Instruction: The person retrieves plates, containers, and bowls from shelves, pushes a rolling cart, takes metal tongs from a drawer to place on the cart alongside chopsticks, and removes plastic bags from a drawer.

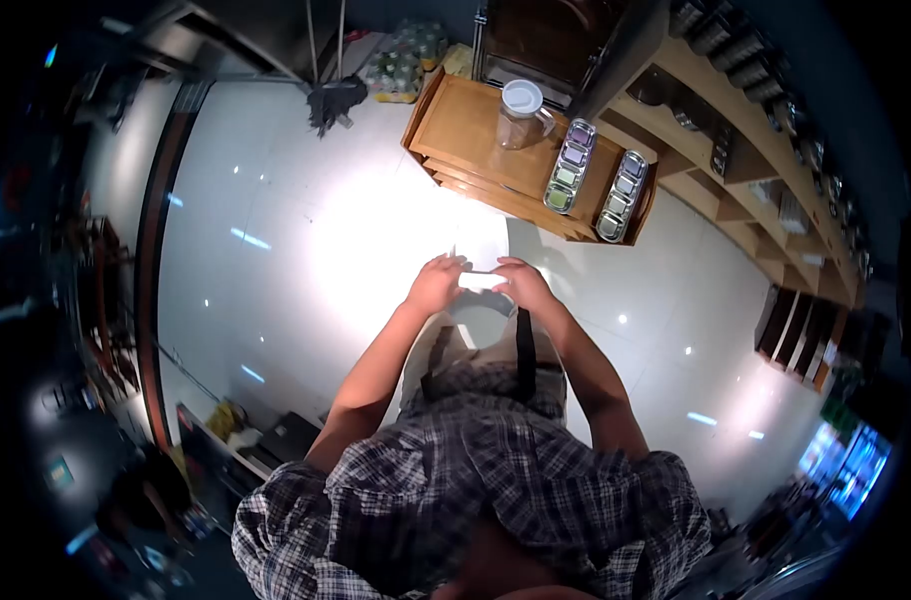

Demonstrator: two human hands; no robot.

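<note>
In front of my body, both hands hold a small white rectangular object (484, 280) lengthwise between them. My left hand (437, 284) is closed on its left end, and my right hand (525, 284) grips the right end. Strong light washes out its surface, so I cannot make out its exact kind. Just beyond my hands, a bright white shape (488, 235) merges with the glare on the floor.
Ahead stands a wooden cart (456, 120) bearing a clear pitcher (523, 115) with a white lid and two metal condiment trays (570, 168). Wooden shelves (706, 190) line the right. A mop (334, 103) lies near bundled bottles (401, 65). Another person (146, 490) is at lower left.
</note>
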